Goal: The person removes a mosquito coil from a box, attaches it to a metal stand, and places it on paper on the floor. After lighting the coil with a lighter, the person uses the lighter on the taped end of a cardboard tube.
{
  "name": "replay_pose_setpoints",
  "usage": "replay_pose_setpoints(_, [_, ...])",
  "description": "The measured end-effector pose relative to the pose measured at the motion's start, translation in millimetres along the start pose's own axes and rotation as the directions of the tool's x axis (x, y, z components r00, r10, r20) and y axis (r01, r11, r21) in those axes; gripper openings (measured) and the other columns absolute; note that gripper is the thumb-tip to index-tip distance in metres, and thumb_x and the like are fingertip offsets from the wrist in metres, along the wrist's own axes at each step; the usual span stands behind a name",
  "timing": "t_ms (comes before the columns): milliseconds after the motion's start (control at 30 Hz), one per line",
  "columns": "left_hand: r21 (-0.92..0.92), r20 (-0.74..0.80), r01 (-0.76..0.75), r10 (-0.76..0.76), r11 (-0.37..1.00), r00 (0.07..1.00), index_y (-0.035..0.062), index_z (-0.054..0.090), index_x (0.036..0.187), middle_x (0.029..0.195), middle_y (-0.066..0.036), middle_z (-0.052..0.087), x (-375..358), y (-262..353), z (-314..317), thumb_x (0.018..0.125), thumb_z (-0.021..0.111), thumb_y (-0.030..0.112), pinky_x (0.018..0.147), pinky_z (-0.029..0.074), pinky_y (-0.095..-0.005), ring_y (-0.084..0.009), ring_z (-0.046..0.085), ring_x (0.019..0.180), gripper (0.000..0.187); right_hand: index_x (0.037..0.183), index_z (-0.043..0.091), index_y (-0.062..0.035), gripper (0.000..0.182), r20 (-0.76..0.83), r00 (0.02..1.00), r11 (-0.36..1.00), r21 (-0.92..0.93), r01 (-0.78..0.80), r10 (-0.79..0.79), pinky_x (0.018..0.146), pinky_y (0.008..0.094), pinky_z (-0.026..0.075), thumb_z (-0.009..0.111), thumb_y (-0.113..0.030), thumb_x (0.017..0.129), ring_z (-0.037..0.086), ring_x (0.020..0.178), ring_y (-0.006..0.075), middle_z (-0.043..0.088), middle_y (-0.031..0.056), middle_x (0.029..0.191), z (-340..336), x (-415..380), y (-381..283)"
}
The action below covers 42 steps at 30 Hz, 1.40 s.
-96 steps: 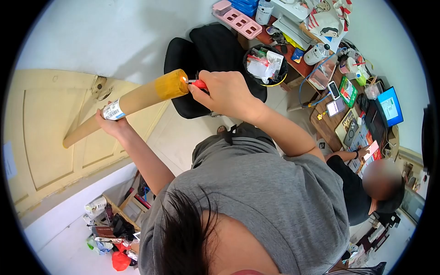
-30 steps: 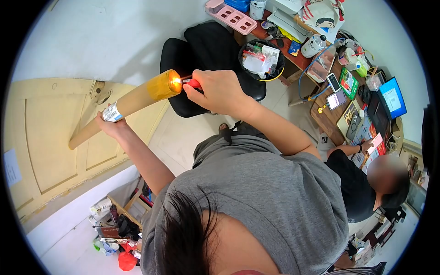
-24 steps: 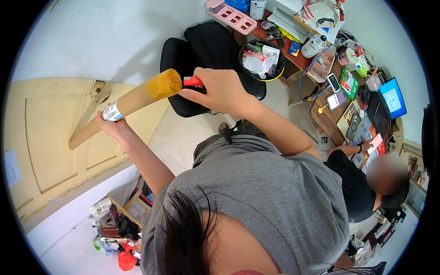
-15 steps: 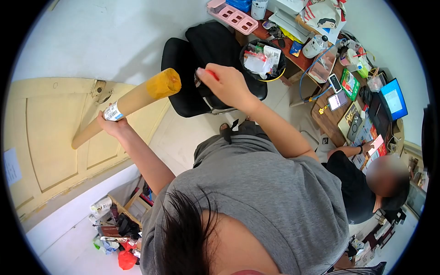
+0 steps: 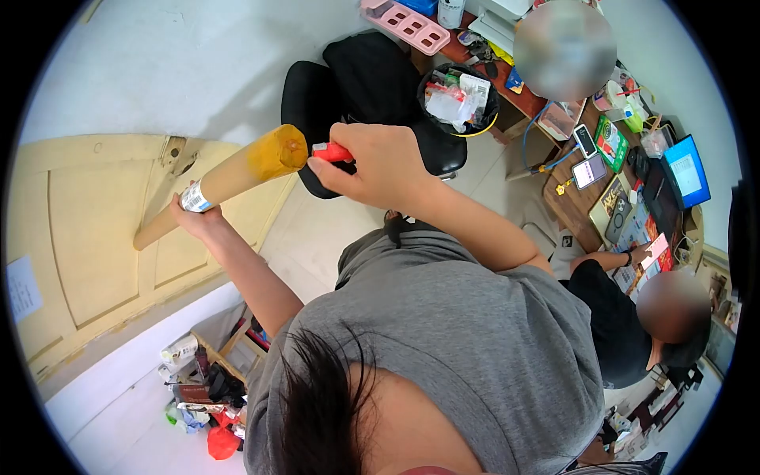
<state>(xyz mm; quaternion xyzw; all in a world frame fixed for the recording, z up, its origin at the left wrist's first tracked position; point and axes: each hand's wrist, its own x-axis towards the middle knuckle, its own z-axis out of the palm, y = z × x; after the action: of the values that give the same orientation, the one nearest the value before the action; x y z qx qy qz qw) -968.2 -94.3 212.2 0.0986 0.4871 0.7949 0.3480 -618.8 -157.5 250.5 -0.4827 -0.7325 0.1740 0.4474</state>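
My left hand (image 5: 198, 220) is wrapped round a long tan cardboard tube (image 5: 233, 180), close to its white barcode label (image 5: 195, 197). Yellow tape (image 5: 277, 152) covers the tube's near end, which is tilted up toward the middle of the view. Just right of that taped end, my right hand (image 5: 378, 165) is closed on a small red tool (image 5: 336, 152) with a pale tip. The tip points left at the tape, a short distance from it; the rest of the tool is hidden in my fingers.
Behind my hands stand black chairs (image 5: 305, 111) and a lined waste bin (image 5: 457, 99) full of rubbish. A cream door (image 5: 103, 245) is at left. On the right, a person in black (image 5: 606, 328) holds a phone at a cluttered desk (image 5: 566, 202) with a laptop (image 5: 685, 170).
My right hand has come down and turned, bringing the red tool into clearer view beside the taped end. The tube has shifted only slightly in my left hand.
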Motion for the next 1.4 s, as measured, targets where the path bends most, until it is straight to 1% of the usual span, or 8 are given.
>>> replay_pose_setpoints(400, [-0.026,0.017,0.089,-0.089,0.996,0.996,0.0024,0.039,0.111,0.092,-0.019,0.059,-17.9,16.5,-7.5,0.086,0.050,0.023,0.065,0.055,-0.0431,-0.0297,0.062,0.081,0.035,0.093,0.060,-0.0089,0.034,-0.126,0.991,0.898,0.439,0.009,0.052,0.049,0.0207,0.040,0.080,-0.020,0.067,0.048,0.050,0.0099,0.053,0.0016,0.063,3.2,-10.4,-13.2])
replay_pose_setpoints(667, [-0.017,0.035,0.143,-0.143,0.990,0.989,0.0002,0.039,0.107,0.084,-0.018,0.059,-33.2,7.8,-6.4,0.085,0.049,0.020,0.062,0.055,-0.0405,-0.0284,0.062,0.077,0.031,0.089,0.056,-0.0080,0.038,-0.153,0.988,0.909,0.413,0.049,0.016,0.049,0.0216,0.042,0.082,-0.023,0.066,0.050,0.052,0.0106,0.053,0.0024,0.065,-2.5,-13.8,-15.4])
replay_pose_setpoints(867, [0.046,0.092,0.255,-0.258,0.966,0.962,-0.0018,0.049,0.111,0.095,-0.017,0.062,10.9,-6.3,-39.1,0.082,0.053,0.030,0.076,0.053,-0.0471,-0.0304,0.062,0.085,0.044,0.086,0.053,-0.0070,0.041,-0.133,0.990,0.922,0.386,0.003,0.052,0.053,0.0256,0.047,0.081,-0.030,0.067,0.059,0.057,0.0176,0.056,0.0051,0.069,-2.0,-17.5,-10.5])
replay_pose_setpoints(967, [0.121,-0.037,0.295,-0.293,0.948,0.955,-0.0001,0.054,0.113,0.108,-0.017,0.060,-7.0,-22.3,-26.7,0.080,0.053,0.035,0.090,0.047,-0.0498,-0.0329,0.058,0.102,0.048,0.095,0.049,-0.0052,0.034,-0.094,0.958,0.841,0.508,-0.187,0.270,0.058,0.0295,0.047,0.071,-0.025,0.078,0.059,0.061,0.0229,0.057,0.0101,0.075,-6.7,-21.0,0.2])
replay_pose_setpoints(1100, [0.234,-0.159,0.293,-0.261,0.927,0.952,0.0032,0.054,0.114,0.115,-0.014,0.058,-15.4,-46.6,-46.2,0.080,0.053,0.037,0.092,0.045,-0.0480,-0.0320,0.055,0.109,0.048,0.096,0.049,-0.0014,0.019,-0.156,0.848,0.725,0.609,-0.322,0.507,0.067,0.0386,0.046,0.057,-0.016,0.086,0.058,0.076,0.0349,0.057,0.0182,0.081,8.3,-49.4,60.1])
replay_pose_setpoints(1200, [0.328,-0.198,0.493,-0.452,0.806,0.870,0.0043,0.058,0.104,0.100,-0.011,0.064,-34.5,-58.3,-74.6,0.082,0.053,0.028,0.076,0.055,-0.0389,-0.0259,0.063,0.091,0.032,0.098,0.056,-0.0003,0.026,-0.172,0.693,0.659,0.529,-0.535,0.701,0.067,0.0356,0.046,0.060,-0.023,0.086,0.059,0.072,0.0268,0.057,0.0141,0.078,18.6,-108.4,129.8])
replay_pose_setpoints(1267, [0.032,-0.271,0.688,-0.657,0.725,0.704,0.0034,0.058,0.102,0.099,-0.012,0.063,-13.0,-73.8,-127.0,0.081,0.056,0.025,0.077,0.053,-0.0422,-0.0292,0.061,0.092,0.030,0.109,0.058,-0.0062,0.026,-0.074,0.534,0.458,0.621,-0.636,0.842,0.053,0.0228,0.045,0.053,-0.026,0.094,0.054,0.059,0.0066,0.058,0.0017,0.073,-9.0,-143.9,139.5])
replay_pose_setpoints(1400, [-0.321,-0.408,0.774,-0.817,0.546,0.407,-0.0008,0.058,0.094,0.087,-0.014,0.063,5.2,-121.3,-204.4,0.079,0.059,0.013,0.072,0.054,-0.0463,-0.0338,0.060,0.084,0.020,0.110,0.053,-0.0044,0.028,-0.114,0.207,0.234,0.588,-0.774,0.972,0.038,0.0253,0.038,0.049,-0.027,0.094,0.049,0.044,0.0088,0.056,0.0055,0.063,-18.2,-226.7,187.4])
